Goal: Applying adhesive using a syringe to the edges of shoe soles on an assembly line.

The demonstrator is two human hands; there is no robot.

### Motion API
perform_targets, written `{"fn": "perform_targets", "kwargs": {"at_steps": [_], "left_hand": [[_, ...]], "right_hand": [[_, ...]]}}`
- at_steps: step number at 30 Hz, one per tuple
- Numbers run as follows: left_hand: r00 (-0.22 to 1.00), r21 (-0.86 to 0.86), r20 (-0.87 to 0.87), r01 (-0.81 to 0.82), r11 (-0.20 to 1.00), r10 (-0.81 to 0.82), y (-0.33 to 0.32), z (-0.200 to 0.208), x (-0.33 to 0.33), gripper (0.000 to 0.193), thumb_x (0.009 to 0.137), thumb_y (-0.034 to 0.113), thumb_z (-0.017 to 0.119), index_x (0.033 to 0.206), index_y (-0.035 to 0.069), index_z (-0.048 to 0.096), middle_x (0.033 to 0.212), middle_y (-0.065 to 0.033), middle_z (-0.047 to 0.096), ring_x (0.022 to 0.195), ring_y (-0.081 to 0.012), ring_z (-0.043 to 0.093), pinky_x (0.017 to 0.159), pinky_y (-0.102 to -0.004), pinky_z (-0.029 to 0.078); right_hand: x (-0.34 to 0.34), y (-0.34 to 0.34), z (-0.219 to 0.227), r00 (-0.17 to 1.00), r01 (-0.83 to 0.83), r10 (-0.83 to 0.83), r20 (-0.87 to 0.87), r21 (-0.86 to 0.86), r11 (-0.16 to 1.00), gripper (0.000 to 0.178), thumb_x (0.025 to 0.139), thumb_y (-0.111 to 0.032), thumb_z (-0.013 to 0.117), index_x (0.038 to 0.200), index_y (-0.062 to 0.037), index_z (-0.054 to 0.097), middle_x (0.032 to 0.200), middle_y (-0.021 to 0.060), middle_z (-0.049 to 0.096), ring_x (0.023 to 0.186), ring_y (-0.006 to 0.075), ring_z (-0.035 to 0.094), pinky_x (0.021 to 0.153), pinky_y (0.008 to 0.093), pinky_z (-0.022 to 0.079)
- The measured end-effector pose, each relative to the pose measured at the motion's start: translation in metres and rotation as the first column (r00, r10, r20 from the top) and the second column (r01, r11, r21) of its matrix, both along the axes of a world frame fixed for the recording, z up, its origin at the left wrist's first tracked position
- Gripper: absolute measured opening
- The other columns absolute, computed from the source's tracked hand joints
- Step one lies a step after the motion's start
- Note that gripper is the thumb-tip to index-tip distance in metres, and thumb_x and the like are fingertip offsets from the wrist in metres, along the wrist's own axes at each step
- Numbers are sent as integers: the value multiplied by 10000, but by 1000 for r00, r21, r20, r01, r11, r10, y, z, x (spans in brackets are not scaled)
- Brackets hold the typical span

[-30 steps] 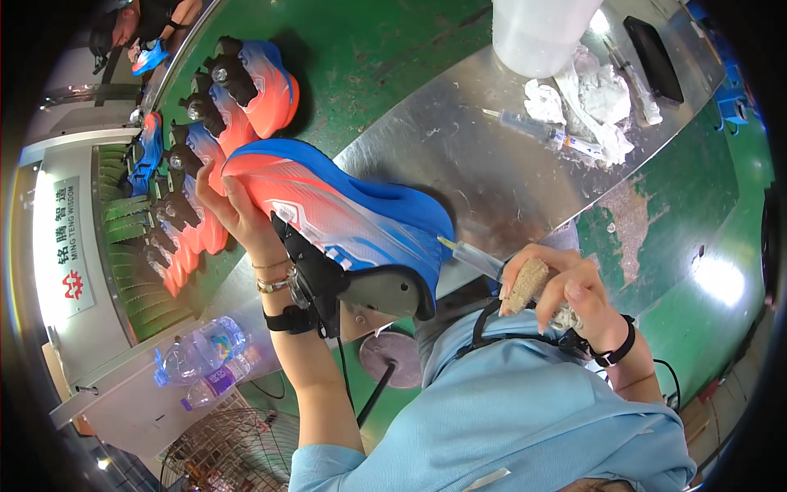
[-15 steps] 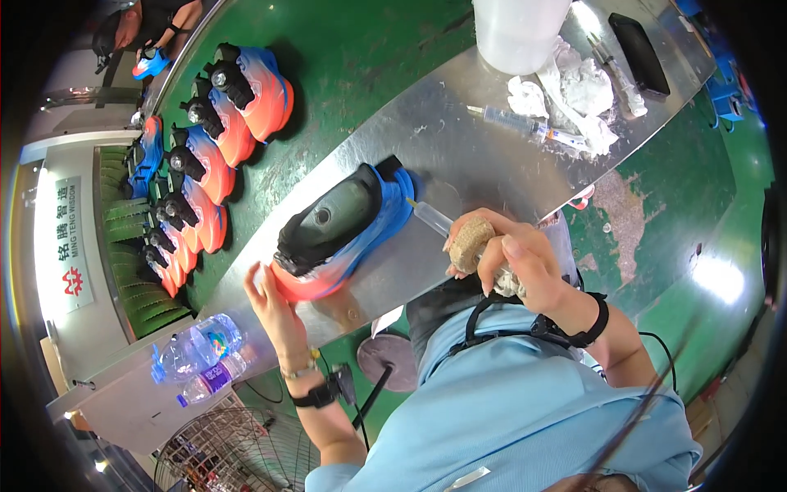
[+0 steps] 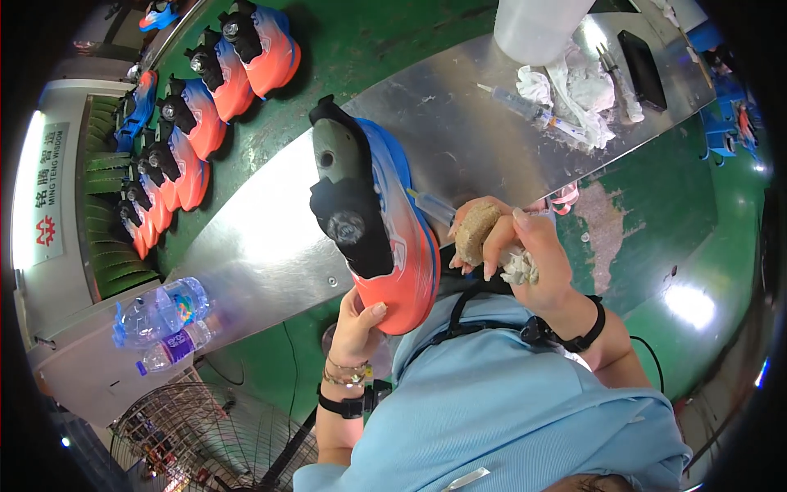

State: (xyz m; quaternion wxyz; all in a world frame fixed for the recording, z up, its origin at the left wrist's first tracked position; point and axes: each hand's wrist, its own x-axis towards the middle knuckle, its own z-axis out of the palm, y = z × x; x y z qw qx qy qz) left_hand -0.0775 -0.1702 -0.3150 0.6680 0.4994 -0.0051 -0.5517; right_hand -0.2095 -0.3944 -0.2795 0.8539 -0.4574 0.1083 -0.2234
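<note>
My left hand [image 3: 357, 330] is closed on the toe end of a sports shoe [image 3: 406, 275], thumb along its side. The shoe is coral at the toe and blue toward the heel, with a black inside and a clear knob-like piece in its opening. It appears raised over the near edge of the metal tabletop, toe toward me. In my right hand [image 3: 541, 250], beside the shoe, are a rough tan block [image 3: 475, 232], a slim syringe [image 3: 433, 207] with a yellow tip, and a crumpled whitish wad [image 3: 519, 267]. The syringe tip points at the shoe's side; contact I cannot tell.
Several similar shoes [image 3: 220, 75] stand in a row at the far left. On the metal table [image 3: 393, 86] sit a white bucket [image 3: 537, 29], crumpled tissue [image 3: 584, 94], another syringe [image 3: 525, 105] and a black tray-like item [image 3: 642, 72]. Bottles [image 3: 168, 316] lie left; a fan [image 3: 205, 435] stands below.
My left hand has taken hold of the shoe's toe, turned the shoe and brought it toward me. My right hand keeps its items, nearly unmoved. The view has shifted slightly.
</note>
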Motion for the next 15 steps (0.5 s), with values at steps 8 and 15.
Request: {"fn": "perform_targets", "kwargs": {"at_steps": [8, 15], "left_hand": [[950, -244, -307, -28, 969, -50, -60, -4, -19, 644, 710, 168, 742, 1248, 21, 419, 1208, -92, 526, 1113, -190, 521, 955, -342, 411], [884, -402, -455, -101, 910, -103, -123, -20, -30, 798, 688, 229, 786, 1333, 98, 336, 1348, -95, 400, 1233, -264, 411, 1082, -396, 311]], "right_hand": [[-28, -10, 53, 996, -26, 15, -90, -128, 991, 560, 956, -266, 242, 610, 36, 562, 1009, 246, 540, 791, 247, 583, 760, 333, 466], [-49, -16, 83, 987, 16, -78, -143, -390, 921, 526, 924, -294, 280, 606, -11, 589, 962, 291, 550, 742, 275, 588, 709, 354, 462]]}}
